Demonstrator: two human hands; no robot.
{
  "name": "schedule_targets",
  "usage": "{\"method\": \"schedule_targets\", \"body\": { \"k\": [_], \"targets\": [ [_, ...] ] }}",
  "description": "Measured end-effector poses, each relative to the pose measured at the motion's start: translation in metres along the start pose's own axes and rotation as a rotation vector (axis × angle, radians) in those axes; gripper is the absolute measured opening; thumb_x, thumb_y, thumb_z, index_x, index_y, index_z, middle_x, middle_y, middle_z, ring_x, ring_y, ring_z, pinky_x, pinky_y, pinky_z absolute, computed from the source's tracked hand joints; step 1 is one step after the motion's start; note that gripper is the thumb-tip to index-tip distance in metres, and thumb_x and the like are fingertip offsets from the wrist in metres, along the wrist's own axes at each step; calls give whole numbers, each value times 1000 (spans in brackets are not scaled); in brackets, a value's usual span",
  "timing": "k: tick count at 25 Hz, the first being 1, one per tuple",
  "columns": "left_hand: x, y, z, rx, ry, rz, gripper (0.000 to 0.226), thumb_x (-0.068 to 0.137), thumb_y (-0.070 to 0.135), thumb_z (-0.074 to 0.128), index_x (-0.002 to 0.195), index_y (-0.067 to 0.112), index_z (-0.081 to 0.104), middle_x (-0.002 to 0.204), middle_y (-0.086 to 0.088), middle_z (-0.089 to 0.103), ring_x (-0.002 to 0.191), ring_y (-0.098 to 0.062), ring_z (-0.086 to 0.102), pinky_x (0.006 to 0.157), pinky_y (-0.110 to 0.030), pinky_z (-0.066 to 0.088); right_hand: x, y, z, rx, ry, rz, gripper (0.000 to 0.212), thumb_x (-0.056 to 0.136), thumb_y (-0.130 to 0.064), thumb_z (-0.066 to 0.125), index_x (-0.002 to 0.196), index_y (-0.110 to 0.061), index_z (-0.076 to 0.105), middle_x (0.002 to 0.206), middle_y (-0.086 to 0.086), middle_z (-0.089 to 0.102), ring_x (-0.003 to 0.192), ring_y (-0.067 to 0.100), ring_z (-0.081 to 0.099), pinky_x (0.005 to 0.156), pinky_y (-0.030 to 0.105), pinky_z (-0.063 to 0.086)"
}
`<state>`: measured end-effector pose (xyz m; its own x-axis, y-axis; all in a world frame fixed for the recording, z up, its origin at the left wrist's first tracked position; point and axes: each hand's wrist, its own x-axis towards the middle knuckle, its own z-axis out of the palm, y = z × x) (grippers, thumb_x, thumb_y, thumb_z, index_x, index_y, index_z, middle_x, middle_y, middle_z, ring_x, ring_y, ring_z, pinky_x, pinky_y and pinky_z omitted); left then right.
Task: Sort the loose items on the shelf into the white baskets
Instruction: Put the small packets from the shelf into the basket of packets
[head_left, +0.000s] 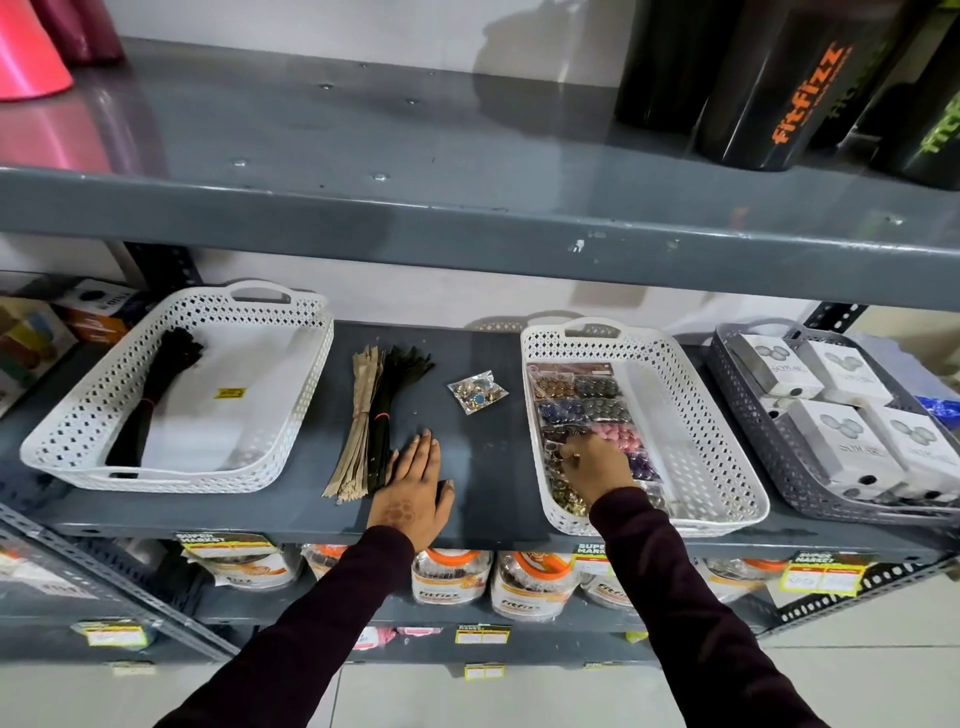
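Observation:
Two white baskets stand on the grey shelf (467, 499). The left white basket (291, 415) holds one black zipper bundle (156, 395). Between the baskets lie a beige zipper bundle (358, 415), a black zipper bundle (387, 410) and a small clear bag of buttons (477, 391). The right white basket (727, 467) holds several bags of coloured buttons (587, 410). My left hand (415, 488) rests flat on the shelf, its fingers beside the black bundle's near end. My right hand (597, 462) is inside the right basket, fingers curled on a button bag there.
A grey basket (748, 410) with white boxes stands at the far right. An upper shelf (467, 218) overhangs, carrying black bottles (779, 88) and pink items (26, 52). Jars with orange lids (452, 571) fill the shelf below. Small boxes sit far left.

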<state>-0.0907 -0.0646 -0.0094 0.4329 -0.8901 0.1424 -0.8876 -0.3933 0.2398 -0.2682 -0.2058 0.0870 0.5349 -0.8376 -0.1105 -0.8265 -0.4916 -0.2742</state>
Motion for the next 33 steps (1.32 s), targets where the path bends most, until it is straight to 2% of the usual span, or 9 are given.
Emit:
{"method": "schedule_targets", "body": {
  "k": [4, 9, 14, 18, 21, 23, 27, 30, 33],
  "targets": [
    [0, 0, 0, 4, -10, -2, 62, 86, 35, 27, 131, -4, 42, 138, -21, 44, 128, -31, 39, 108, -40, 21, 5, -8, -5, 10, 45, 11, 26, 89, 4, 52, 107, -4, 68, 110, 18, 73, 103, 31, 68, 91, 34, 53],
    [0, -1, 0, -51, 19, 11, 64, 87, 38, 26, 133, -4, 38, 142, -21, 39, 131, -30, 34, 108, -42, 24, 30, -74, -6, 48, 95, -285, 37, 91, 5, 44, 122, -8, 60, 121, 20, 64, 109, 36, 63, 92, 36, 50],
    [-1, 1, -3, -77, 50, 19, 70, 85, 43, 19, 139, -1, 29, 148, -18, 29, 137, -28, 22, 110, -37, 13, 75, -95, 34, -262, -213, -268, 50, 100, -2, 26, 149, -7, 19, 161, 15, 11, 149, 28, 12, 123, 41, 16],
    [0, 0, -4, -70, 69, 16, 67, 86, 41, 24, 136, -3, 35, 143, -20, 36, 133, -31, 31, 109, -33, 12, 61, -96, 51, -262, -56, -174, 39, 99, -1, 27, 134, 2, 46, 143, 25, 44, 135, 40, 39, 110, 48, 37],
    [0, 0, -3, -70, 59, 4, 69, 86, 43, 22, 137, -2, 33, 145, -18, 34, 134, -29, 28, 111, -34, 13, 51, -97, 56, -306, -79, -174, 47, 95, 3, 17, 139, 6, 37, 147, 29, 34, 138, 43, 31, 113, 51, 34],
    [-1, 0, -2, -72, 59, -11, 68, 86, 43, 22, 138, 0, 33, 146, -16, 34, 135, -27, 27, 110, -37, 17, 41, -95, 57, -298, -151, -166, 44, 97, 1, 29, 142, 5, 31, 149, 30, 31, 138, 42, 34, 113, 49, 35],
    [1, -1, -1, -16, 18, -5, 65, 88, 40, 22, 135, -2, 36, 143, -18, 38, 132, -29, 33, 107, -41, 24, 9, -98, 36, -364, -4, -163, 19, 79, -13, 68, 96, -6, 74, 93, 14, 76, 88, 31, 73, 73, 37, 60],
    [2, -2, -1, -21, 20, 13, 73, 85, 45, 13, 140, -1, 25, 150, -14, 20, 137, -25, 21, 110, -40, 18, -7, -100, 10, -283, 26, -281, 24, 95, -1, 46, 110, -2, 64, 111, 18, 71, 106, 35, 66, 87, 42, 56],
    [2, -3, 3, -48, 8, 19, 77, 81, 48, 5, 143, 2, 13, 150, -7, 3, 139, -18, 4, 113, -35, 7, -14, -80, -27, -192, 141, -150, 24, 98, -3, 43, 105, -2, 66, 106, 18, 73, 101, 34, 69, 85, 40, 56]
  ]
}}
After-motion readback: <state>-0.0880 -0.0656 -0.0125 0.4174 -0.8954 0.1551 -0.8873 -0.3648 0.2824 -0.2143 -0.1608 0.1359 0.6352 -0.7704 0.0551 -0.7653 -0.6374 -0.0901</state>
